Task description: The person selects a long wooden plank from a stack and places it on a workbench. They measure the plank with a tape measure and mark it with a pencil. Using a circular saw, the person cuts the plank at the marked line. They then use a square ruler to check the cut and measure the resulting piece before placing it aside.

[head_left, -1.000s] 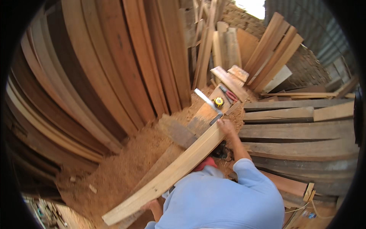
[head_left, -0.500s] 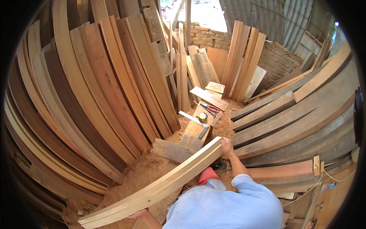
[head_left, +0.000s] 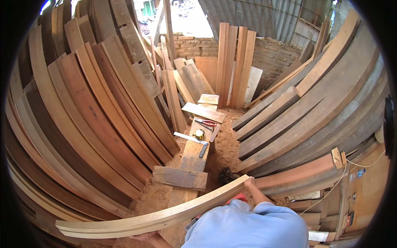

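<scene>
A long pale wooden board (head_left: 157, 219) with a step along its side lies crosswise between my two hands, its surface appearing bent by the lens. My right hand (head_left: 249, 182) is closed around its right end. Beneath the left part, my left hand (head_left: 144, 236) grips the lower edge; its fingers are mostly hidden by the board. Ahead of me runs a narrow work plank (head_left: 191, 155). On it lie a square (head_left: 190, 138) with a metal blade and dark handle, a yellow and black tape measure (head_left: 199, 134) and red-handled pliers (head_left: 206, 121).
A short weathered wood block (head_left: 180, 177) lies across the work plank. Tall boards (head_left: 109, 111) lean along the left, and stacked grey planks (head_left: 289, 128) line the right. Sawdust (head_left: 225, 144) covers the floor. A dark object (head_left: 226, 175) sits beside the board's right end.
The board has swung to lie more level across the view, its left end moving left and upward and its right end lower. Both hands keep hold of it. The view has shifted rightward.
</scene>
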The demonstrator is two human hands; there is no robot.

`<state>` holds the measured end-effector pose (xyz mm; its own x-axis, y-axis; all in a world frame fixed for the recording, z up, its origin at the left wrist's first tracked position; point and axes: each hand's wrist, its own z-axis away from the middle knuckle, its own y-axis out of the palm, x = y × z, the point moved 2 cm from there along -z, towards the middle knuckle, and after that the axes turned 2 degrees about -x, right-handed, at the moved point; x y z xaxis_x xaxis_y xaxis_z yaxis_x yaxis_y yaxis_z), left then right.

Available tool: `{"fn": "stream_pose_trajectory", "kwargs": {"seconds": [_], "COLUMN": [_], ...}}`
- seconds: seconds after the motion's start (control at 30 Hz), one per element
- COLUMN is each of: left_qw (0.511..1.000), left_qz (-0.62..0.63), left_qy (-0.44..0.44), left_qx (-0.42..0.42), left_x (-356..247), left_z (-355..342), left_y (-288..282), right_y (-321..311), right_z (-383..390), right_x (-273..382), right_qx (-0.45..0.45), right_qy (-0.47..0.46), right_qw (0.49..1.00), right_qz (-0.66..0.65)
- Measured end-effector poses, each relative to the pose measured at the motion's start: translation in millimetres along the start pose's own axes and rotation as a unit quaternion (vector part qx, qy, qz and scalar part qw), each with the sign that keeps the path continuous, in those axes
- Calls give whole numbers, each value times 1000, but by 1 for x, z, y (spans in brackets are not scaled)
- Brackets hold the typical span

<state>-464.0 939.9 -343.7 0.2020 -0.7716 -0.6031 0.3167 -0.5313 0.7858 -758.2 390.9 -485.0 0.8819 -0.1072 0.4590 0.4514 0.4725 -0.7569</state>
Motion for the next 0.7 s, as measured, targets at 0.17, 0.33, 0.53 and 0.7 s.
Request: {"fn": "stream_pose_trajectory", "kwargs": {"seconds": [0.17,0.33,0.53,0.7], "left_qw": [997,954,956,971], "left_qz": [-65,-261,-226,-79], "left_qy": [-28,71,-32,-139], "left_qx": [36,127,182,180], "left_x": [49,90,122,138], "left_z": [16,1,42,76], "left_y": [50,48,126,195], "right_y": [-5,11,-17,8], "right_z": [-45,-54,-42,-107], "right_x": [-99,-140,-142,-178], "right_qx": [95,7,59,127], "right_qy": [-22,-14,161,-131], "right_qw": [939,965,982,905], "right_qz": [329,263,83,384]}}
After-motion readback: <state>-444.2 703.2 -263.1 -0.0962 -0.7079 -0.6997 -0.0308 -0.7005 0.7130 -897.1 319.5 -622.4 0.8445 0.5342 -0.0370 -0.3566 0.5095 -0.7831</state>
